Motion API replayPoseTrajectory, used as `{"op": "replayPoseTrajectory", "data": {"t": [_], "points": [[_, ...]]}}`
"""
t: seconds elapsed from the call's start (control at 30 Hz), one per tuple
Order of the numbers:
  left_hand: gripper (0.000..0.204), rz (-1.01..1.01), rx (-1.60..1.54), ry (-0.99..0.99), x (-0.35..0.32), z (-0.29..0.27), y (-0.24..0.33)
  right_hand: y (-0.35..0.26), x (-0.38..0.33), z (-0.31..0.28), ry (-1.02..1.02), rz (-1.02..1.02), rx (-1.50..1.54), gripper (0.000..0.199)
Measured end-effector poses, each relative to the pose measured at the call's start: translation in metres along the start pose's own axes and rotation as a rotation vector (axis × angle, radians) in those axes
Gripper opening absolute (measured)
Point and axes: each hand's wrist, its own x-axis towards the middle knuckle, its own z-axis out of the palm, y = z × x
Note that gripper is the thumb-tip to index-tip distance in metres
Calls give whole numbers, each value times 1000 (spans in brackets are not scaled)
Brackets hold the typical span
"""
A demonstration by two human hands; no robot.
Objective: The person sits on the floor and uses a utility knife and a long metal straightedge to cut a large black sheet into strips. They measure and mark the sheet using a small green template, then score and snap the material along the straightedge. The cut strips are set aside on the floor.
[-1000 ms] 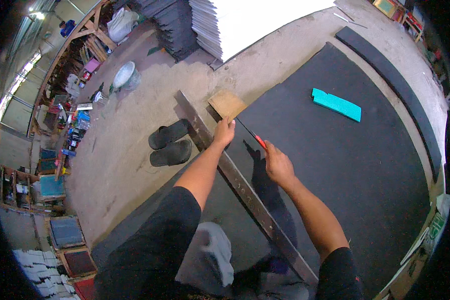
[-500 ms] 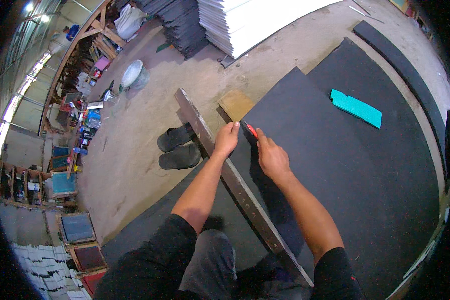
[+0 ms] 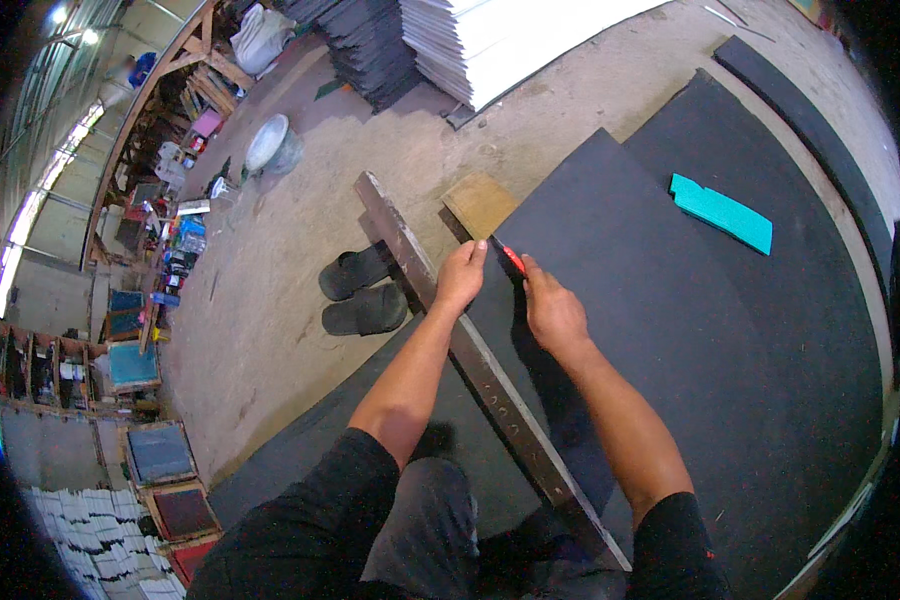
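Note:
My right hand (image 3: 555, 308) is closed around a red-handled cutter knife (image 3: 513, 260), its dark tip pointing up and left toward my left thumb. At the far edge of a black foam-like sheet (image 3: 630, 290), my left hand (image 3: 460, 275) is closed with the thumb extended; its fingertips are hidden, so what it grips cannot be made out. Under my left wrist runs a long, dark metal bar (image 3: 500, 395) with holes, slanting across the sheet. Just beyond the hands, a tan block (image 3: 480, 205) lies on the floor by the sheet edge.
Black slippers (image 3: 365, 310) lie left of the bar. A teal foam piece (image 3: 722, 215) rests on the sheet at right. Stacks of black sheets (image 3: 355, 50) and white sheets (image 3: 440, 50) stand at the back. A pale tub (image 3: 273, 145) and cluttered shelving are on the left.
The whole view has shifted slightly. Both hands and the knife keep nearly the same places beside the bar and sheet edge.

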Motion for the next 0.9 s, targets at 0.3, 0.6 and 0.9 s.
{"op": "replayPoseTrajectory", "data": {"t": [0.3, 0.6, 0.9], "points": [[50, -9, -7, -18, -2, -5, -2, -15, -1, -10, -50, 6, -71, 44], [49, 8, 23, -10, 5, -11, -2, -43, -3, -39, -134, 48, -229, 55], [60, -37, 95, -6, -8, -32, 25, 15, -109, -75, -248, 161, -343, 53]]}}
